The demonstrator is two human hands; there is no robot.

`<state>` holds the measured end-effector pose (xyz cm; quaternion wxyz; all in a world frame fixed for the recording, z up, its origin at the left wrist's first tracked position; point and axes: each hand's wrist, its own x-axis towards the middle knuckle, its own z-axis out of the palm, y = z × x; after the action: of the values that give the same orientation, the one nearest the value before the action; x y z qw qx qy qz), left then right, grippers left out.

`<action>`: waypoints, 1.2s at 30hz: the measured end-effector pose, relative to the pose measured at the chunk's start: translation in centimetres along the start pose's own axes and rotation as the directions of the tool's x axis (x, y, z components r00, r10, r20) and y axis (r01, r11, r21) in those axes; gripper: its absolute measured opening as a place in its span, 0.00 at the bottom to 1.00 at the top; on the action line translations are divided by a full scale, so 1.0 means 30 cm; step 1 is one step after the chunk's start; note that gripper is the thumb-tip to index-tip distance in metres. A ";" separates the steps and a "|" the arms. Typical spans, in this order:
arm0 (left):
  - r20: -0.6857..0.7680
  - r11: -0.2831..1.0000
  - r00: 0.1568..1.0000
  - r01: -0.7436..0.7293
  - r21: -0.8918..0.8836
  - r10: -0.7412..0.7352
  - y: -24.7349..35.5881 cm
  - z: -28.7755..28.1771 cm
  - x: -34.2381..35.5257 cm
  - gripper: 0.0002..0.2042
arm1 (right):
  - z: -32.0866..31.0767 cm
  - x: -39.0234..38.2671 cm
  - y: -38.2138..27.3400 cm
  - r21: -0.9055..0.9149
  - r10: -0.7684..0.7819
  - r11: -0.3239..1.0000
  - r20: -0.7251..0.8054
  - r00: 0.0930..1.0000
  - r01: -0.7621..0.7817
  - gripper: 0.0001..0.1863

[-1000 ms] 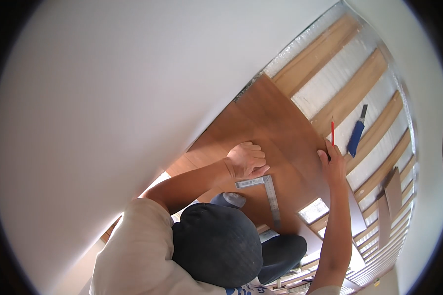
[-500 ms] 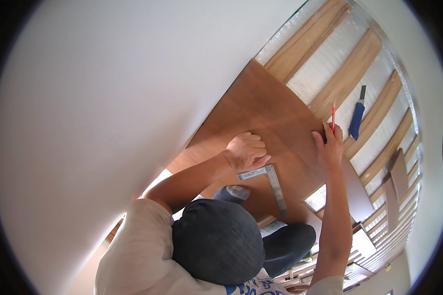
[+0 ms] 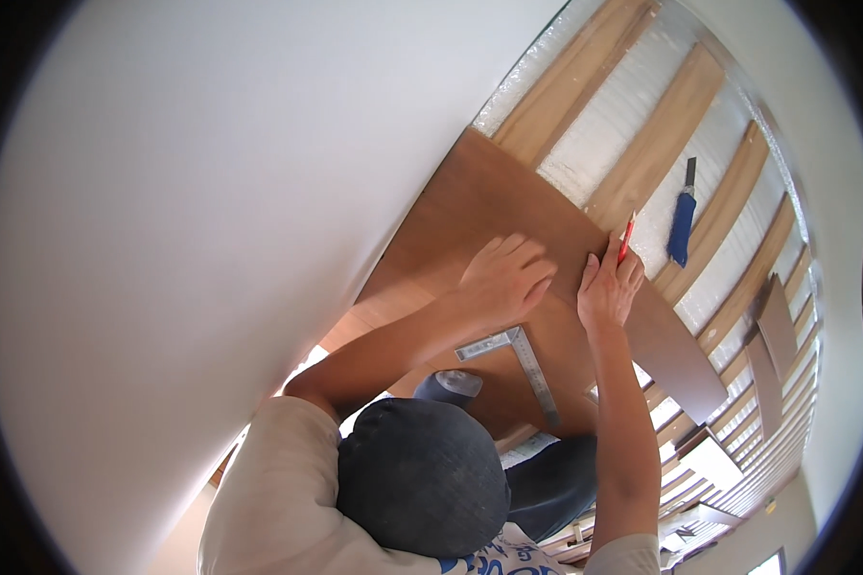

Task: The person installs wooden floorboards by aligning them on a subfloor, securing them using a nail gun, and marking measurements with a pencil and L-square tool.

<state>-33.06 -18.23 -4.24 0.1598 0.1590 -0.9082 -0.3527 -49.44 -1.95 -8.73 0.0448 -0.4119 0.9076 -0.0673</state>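
Note:
My left hand (image 3: pixel 508 278) is slightly blurred over the brown wooden board (image 3: pixel 441 206), its fingers loosely bent and apart, with nothing visible in them. I cannot tell whether it touches the surface. In my right hand (image 3: pixel 608 292) is a red pencil (image 3: pixel 627 237), its tip pointing up and away. That hand rests along a brown plank (image 3: pixel 676 359) at the edge of the boards. A metal try square (image 3: pixel 532 374) lies on the boards, nearer to me than my left hand. Beyond my right hand lies a blue-handled utility knife (image 3: pixel 682 225) with its blade out.
A white wall (image 3: pixel 211 192) borders the boards on the left. Wooden battens (image 3: pixel 657 134) run over silvery foil sheeting (image 3: pixel 599 120) at the far right. Loose brown offcuts (image 3: pixel 775 316) lie across the battens. My dark-clad foot (image 3: pixel 448 386) is beside the try square.
My left hand has lifted slightly and moved right, its fist loosening. My right hand has shifted left with the pencil. A plank by my right hand has swung across the gap beside the boards.

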 end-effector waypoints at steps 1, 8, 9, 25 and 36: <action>0.000 1.000 1.000 -0.006 -0.006 0.006 -0.003 0.006 0.065 0.07 | -0.003 -0.001 0.002 -0.001 0.002 1.000 -0.007 1.000 -0.002 0.33; 0.090 0.963 0.994 -0.081 0.257 0.060 -0.123 0.075 0.191 0.29 | -0.001 0.001 -0.023 0.031 0.016 0.999 -0.024 1.000 -0.016 0.32; 0.070 0.963 0.994 -0.099 0.250 0.084 -0.120 0.083 0.188 0.29 | 0.005 -0.011 -0.017 0.020 0.038 0.999 -0.019 0.999 -0.037 0.32; 0.134 0.913 0.986 -0.146 0.381 0.102 -0.087 0.139 0.200 0.29 | -0.160 -0.297 0.618 -0.036 0.395 0.916 -0.088 0.914 -0.399 0.26; 0.162 0.893 0.976 -0.199 0.403 0.144 -0.111 0.102 0.162 0.30 | -0.280 -0.457 0.462 0.121 0.326 0.941 -0.065 0.943 -0.317 0.26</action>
<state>-38.06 -20.70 -7.80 0.0941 0.0858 -0.9813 -0.1446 -51.87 18.13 -2.30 0.0394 -0.2518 0.9588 -0.1254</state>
